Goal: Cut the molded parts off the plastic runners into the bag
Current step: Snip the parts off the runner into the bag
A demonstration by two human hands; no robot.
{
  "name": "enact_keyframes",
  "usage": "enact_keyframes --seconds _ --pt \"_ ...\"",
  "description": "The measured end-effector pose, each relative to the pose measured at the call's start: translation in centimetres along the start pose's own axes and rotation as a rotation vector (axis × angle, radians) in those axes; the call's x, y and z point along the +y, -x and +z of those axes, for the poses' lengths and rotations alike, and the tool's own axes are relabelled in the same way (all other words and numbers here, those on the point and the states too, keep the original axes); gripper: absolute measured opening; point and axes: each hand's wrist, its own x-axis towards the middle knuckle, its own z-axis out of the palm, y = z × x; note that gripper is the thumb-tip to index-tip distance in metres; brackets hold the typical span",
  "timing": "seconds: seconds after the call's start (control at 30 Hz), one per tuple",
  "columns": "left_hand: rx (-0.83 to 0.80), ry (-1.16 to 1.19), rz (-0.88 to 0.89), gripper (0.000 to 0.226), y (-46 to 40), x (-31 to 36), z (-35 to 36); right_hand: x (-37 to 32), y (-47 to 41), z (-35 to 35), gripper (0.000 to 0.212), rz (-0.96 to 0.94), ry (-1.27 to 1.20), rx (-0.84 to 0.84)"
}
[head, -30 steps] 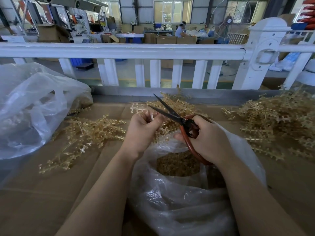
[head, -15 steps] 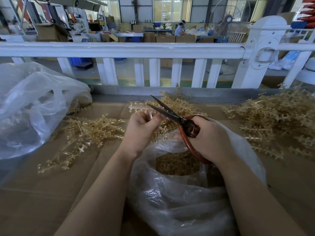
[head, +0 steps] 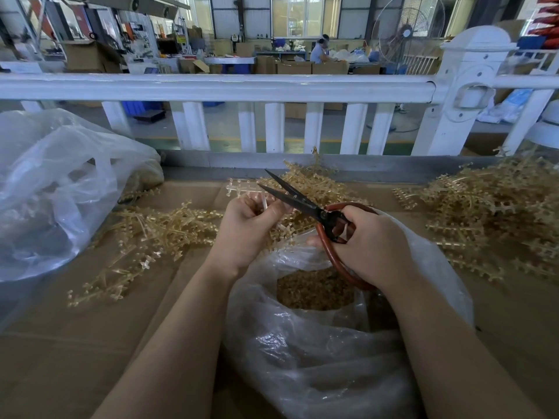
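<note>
A clear plastic bag (head: 317,367) is seen nearest, lying open on the brown table (head: 75,343). Small golden parts (head: 314,290) are piled inside it. Above the bag's mouth, two bare arms are stretched forward.

The red handles of the scissors (head: 305,204) are gripped by the right hand (head: 367,246), with fingers curled through and around the loops. The dark blades are spread apart and pointed up and to the left. A pale plastic runner (head: 242,189) is pinched by the left hand (head: 249,228), with fingers curled round its stem. The runner's top is held just beside the lower blade; whether they touch cannot be told.

To the left, a loose heap of yellow runners (head: 145,237) is spread on the table. Another heap (head: 314,182) is lying behind the hands. A bigger pile (head: 496,213) is stacked on the right.

At the far left, a second clear bag (head: 54,189) is slumped on the table. Behind the table, a white fence (head: 230,87) is set across the view. Past the fence, a big work hall is seen, with brown boxes (head: 298,68), a standing fan (head: 406,33), and a person (head: 320,51) seated at a far bench.
</note>
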Motion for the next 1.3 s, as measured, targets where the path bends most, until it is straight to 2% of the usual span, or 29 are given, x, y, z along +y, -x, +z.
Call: enact_keyframes --seconds 0.07,0.2,0.43,0.5,0.7,1.0,1.1,1.2,1.3 --pt "-0.011 0.004 0.005 0.048 0.03 -0.01 -0.04 -0.13 0.00 -0.03 0.045 0.003 -0.003 -0.005" --pt "-0.012 -0.006 0.013 0.053 0.00 0.10 -0.07 -0.49 -0.01 -0.08 0.034 0.011 -0.023 0.003" --pt "0.014 -0.025 -0.001 0.043 -0.12 0.10 -0.14 -0.49 -0.11 0.05 0.052 -0.012 -0.045 0.025" --pt "0.019 -0.023 0.002 0.051 -0.11 0.12 -0.06 -0.37 -0.21 0.20 0.058 -0.015 -0.032 0.020" --pt "-0.006 -0.024 0.021 0.060 0.06 0.23 -0.11 -0.52 -0.21 0.04 0.046 -0.011 -0.011 0.032" --pt "-0.025 -0.020 0.021 0.057 -0.18 0.06 -0.46 -0.64 -0.18 -0.12 0.057 -0.012 -0.020 0.041" --pt "-0.025 -0.041 0.004 0.045 -0.33 -0.22 -0.66 -0.71 -0.21 -0.27 0.062 -0.017 -0.017 0.008" --pt "-0.033 -0.113 -0.017 0.012 -0.39 -0.29 -0.73 -0.67 -0.14 -0.39 0.061 -0.022 -0.011 -0.001" --pt "-0.047 -0.147 -0.007 0.007 -0.35 -0.44 -0.84 -0.77 -0.05 -0.52 0.055 -0.034 -0.005 -0.004"
